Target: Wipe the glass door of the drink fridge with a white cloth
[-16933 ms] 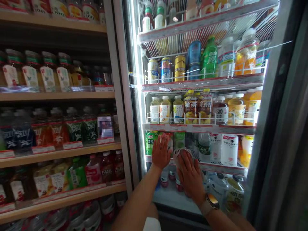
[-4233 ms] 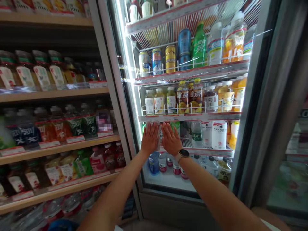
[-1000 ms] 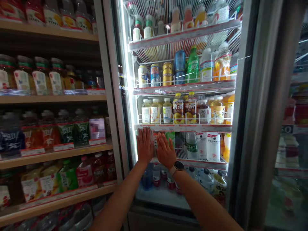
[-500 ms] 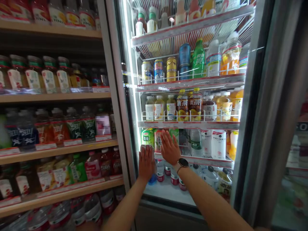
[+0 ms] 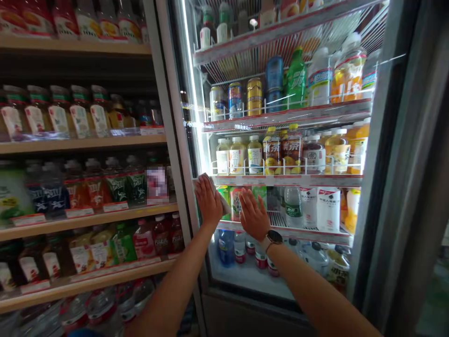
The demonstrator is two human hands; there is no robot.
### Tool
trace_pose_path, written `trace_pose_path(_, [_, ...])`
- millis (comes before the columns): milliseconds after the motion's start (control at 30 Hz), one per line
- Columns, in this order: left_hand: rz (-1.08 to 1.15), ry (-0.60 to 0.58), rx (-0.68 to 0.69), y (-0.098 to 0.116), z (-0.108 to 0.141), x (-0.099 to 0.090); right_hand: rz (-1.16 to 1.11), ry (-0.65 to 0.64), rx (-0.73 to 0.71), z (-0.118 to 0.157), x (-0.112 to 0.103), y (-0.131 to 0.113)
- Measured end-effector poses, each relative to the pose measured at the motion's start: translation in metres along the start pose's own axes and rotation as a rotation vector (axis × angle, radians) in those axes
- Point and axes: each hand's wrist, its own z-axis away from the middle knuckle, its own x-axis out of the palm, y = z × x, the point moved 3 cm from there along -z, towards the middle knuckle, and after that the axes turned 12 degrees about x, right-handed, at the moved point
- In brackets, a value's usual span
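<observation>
A light greyish cloth [image 5: 223,202] lies under my left hand [image 5: 208,198], pressed flat on the left side of the glass door of a lit drinks cooler [image 5: 252,181]. My left fingers point up and lie over the cloth. To its right, my right hand [image 5: 254,216] rests with spread fingers against the glass and holds nothing. A dark watch [image 5: 274,237] is on the right wrist. Behind the glass, near both hands, green and red drink packs [image 5: 236,202] show in part.
Open wooden shelves [image 5: 84,143] with rows of bottles stand on the left, close to my left arm. The cooler's thick metal frame [image 5: 389,178] rises on the right. Bottles and cans [image 5: 254,96] fill the wire shelves behind the glass.
My left hand has moved up and left with the cloth, towards the door's left edge. My right hand stays on the glass, while the view has shifted slightly.
</observation>
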Motion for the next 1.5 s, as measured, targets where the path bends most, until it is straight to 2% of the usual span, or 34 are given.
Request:
trace_pose_path(67, [0.023, 0.023, -0.012, -0.007, -0.022, -0.003, -0.015, -0.010, 0.000, -0.001, -0.001, 0.001])
trace_pose_path(167, [0.015, 0.020, 0.021, -0.014, -0.022, -0.005, -0.047, -0.018, -0.002, -0.001, -0.003, 0.002])
trace_pose_path(300, [-0.035, -0.028, 0.097, -0.014, 0.020, -0.005, -0.069, -0.060, 0.008, 0.004, -0.008, -0.004])
trace_pose_path(500, [-0.055, -0.086, 0.130, -0.010, 0.094, -0.002, -0.121, -0.206, -0.104, 0.008, 0.003, -0.036])
trace_pose_path(700, [-0.092, -0.195, 0.150, -0.024, 0.154, -0.001, -0.102, -0.155, -0.154, 0.012, 0.023, -0.046])
trace_pose_path(833, [-0.112, -0.258, 0.159, -0.030, 0.176, -0.002, -0.079, -0.126, -0.202, 0.023, 0.029, -0.043])
trace_pose_path(900, [-0.092, -0.250, 0.147, -0.029, 0.171, -0.003, -0.075, -0.127, -0.201, 0.025, 0.030, -0.043])
trace_pose_path(967, [-0.059, -0.220, 0.131, -0.026, 0.153, -0.004, -0.065, -0.118, -0.203, 0.024, 0.030, -0.043])
trace_pose_path(1167, [0.028, -0.084, 0.038, -0.017, 0.054, -0.002, -0.033, -0.098, -0.220, 0.022, 0.027, -0.044])
trace_pose_path(1233, [0.021, -0.031, 0.000, -0.015, 0.034, 0.000, -0.041, -0.100, -0.220, 0.023, 0.027, -0.044])
trace_pose_path(1333, [-0.017, 0.012, 0.011, -0.012, 0.037, 0.004, -0.074, -0.101, -0.222, 0.024, 0.028, -0.043])
trace_pose_path(1500, [-0.052, -0.061, 0.114, -0.011, 0.095, 0.006, -0.088, -0.103, -0.214, 0.025, 0.029, -0.043])
